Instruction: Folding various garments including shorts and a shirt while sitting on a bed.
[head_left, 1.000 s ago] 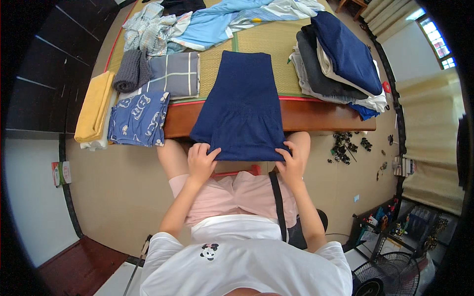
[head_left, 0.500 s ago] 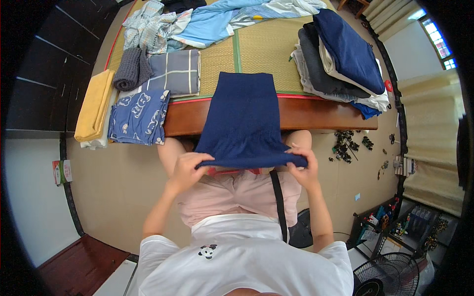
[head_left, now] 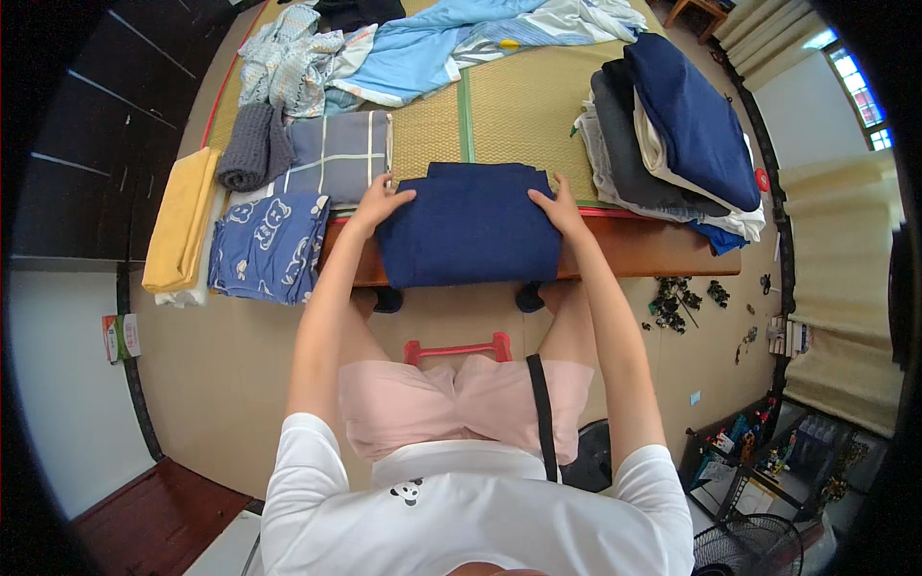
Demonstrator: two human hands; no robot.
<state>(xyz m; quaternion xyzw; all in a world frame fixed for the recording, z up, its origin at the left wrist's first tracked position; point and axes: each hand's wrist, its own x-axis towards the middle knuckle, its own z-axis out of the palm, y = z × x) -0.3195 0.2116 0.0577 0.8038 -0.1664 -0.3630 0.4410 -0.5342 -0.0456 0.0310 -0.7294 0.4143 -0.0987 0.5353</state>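
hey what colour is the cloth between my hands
The cloth is plain navy blue; it shows best in the head view.

No legible text, labels, numbers or signs.

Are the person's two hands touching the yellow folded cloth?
No, the left hand and right hand touch opposite sides of the folded navy garment, and the yellow cloth lies farther left.

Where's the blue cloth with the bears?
In the head view, the bear cloth lies at the near left corner of the bed, just right of the yellow cloth, in front of the grey checked cloth, with the left hand to its right.
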